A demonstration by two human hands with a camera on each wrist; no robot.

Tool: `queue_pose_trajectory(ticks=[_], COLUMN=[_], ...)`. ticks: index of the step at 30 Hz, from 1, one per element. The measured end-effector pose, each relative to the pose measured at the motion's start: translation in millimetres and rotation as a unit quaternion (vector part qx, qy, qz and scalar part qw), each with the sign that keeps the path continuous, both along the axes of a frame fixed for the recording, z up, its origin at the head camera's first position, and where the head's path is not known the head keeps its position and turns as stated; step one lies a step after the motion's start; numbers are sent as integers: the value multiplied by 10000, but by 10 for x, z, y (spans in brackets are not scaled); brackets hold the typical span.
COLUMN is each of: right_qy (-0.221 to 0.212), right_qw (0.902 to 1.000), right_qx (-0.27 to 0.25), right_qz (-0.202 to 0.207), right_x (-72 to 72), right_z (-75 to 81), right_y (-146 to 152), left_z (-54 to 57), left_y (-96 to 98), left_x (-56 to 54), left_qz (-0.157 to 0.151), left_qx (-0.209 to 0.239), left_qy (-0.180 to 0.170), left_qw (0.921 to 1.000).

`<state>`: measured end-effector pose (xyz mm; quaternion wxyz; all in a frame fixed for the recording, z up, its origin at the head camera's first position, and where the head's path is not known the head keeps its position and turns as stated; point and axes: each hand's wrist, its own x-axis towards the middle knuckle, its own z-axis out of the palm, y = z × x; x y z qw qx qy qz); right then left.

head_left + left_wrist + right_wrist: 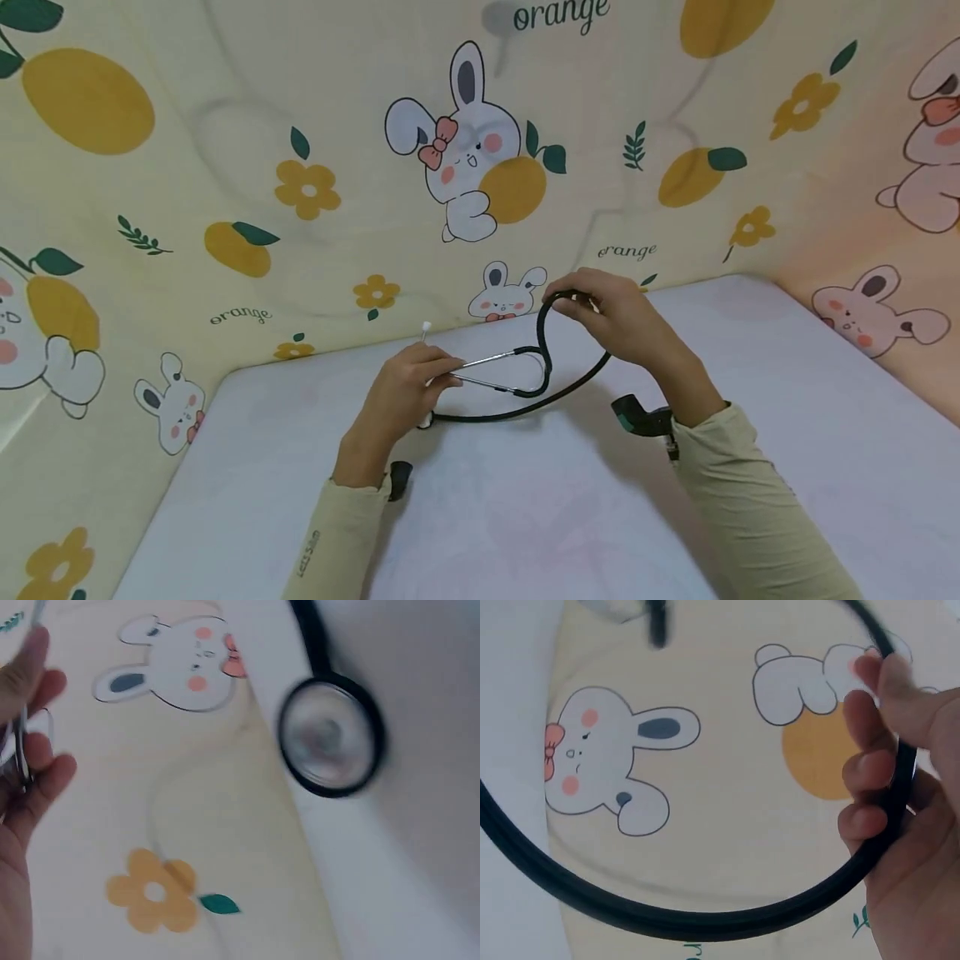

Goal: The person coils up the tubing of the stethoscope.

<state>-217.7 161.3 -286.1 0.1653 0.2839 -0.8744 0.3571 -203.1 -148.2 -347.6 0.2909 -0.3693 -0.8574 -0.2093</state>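
Observation:
A stethoscope with black tubing (480, 419) is held up between both hands over the white surface. My left hand (401, 392) pinches the silver ear tubes (491, 360) near their ends, and a white eartip (426, 327) sticks up beyond the fingers. Curled round the tubing, my right hand (611, 317) raises it in a bend to the right. Black tube (705, 926) sweeps in a wide loop from that hand in the right wrist view. The round chest piece (330, 736), black-rimmed with a clear face, hangs beside the left hand in the left wrist view, slightly blurred.
A white-covered table (570, 517) lies beneath the hands. Behind it and at both sides stands a cream cloth wall (337, 100) printed with rabbits, oranges and flowers. Black wrist devices (641, 415) are strapped over the sleeves.

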Motion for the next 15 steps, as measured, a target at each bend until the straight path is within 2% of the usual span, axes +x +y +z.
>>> queue_pose_trajectory(ticks=[3, 6, 10, 15], right_qy=[-225, -468, -708, -1125], right_qw=[9989, 9959, 9930, 9881], right_qx=[-342, -602, -666, -651], right_qz=[228, 489, 672, 821], right_x=[-6, -25, -40, -9], right_z=[5, 13, 7, -50], right_y=[28, 52, 34, -113], left_z=[80, 155, 208, 217], left_y=[85, 176, 259, 333], left_x=[55, 98, 140, 175], left_qz=[-529, -919, -1141, -1243], left_qx=[155, 343, 480, 718], left_qy=[38, 136, 479, 1040], left_qw=[9985, 9951, 9912, 9842])
